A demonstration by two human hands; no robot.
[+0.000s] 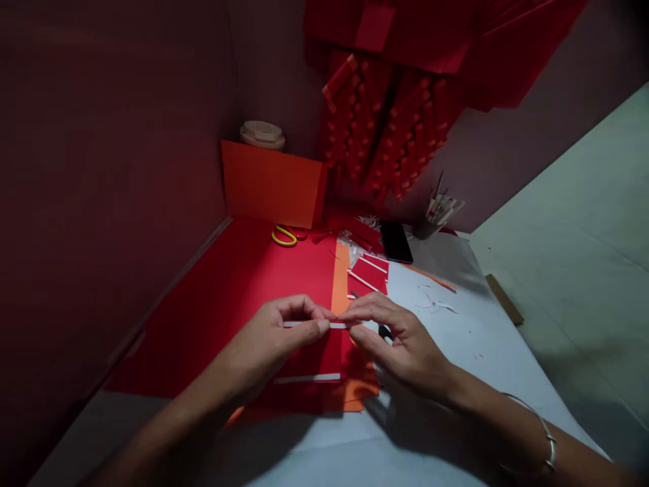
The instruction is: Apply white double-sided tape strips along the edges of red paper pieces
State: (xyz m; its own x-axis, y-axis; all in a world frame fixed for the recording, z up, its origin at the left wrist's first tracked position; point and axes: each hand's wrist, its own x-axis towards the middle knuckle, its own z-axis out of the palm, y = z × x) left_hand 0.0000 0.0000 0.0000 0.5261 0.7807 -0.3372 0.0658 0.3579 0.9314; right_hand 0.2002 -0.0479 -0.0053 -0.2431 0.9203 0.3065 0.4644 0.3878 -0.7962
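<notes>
My left hand [284, 331] pinches the far edge of a small red paper piece [309, 362] between thumb and fingers. A white strip [337, 325], which looks like double-sided tape, runs along that edge, and a second white strip [307, 378] lies along the near edge. At the right end of the far strip, the fingertips of my right hand [398, 331] close together, almost meeting the left fingers. Beneath are large red sheets [223, 297] and orange paper [341, 270]. A black-handled tool [385, 333] is partly hidden behind my right hand.
Yellow-handled scissors [284, 235] lie on the red sheet. Red pieces with white strips [369, 272], a black phone [396, 241] and a pen holder [430, 223] stand or lie farther back. An orange folded sheet [274, 182] leans before a white-lidded container [262, 134]. Red paper rolls [405, 142] hang above.
</notes>
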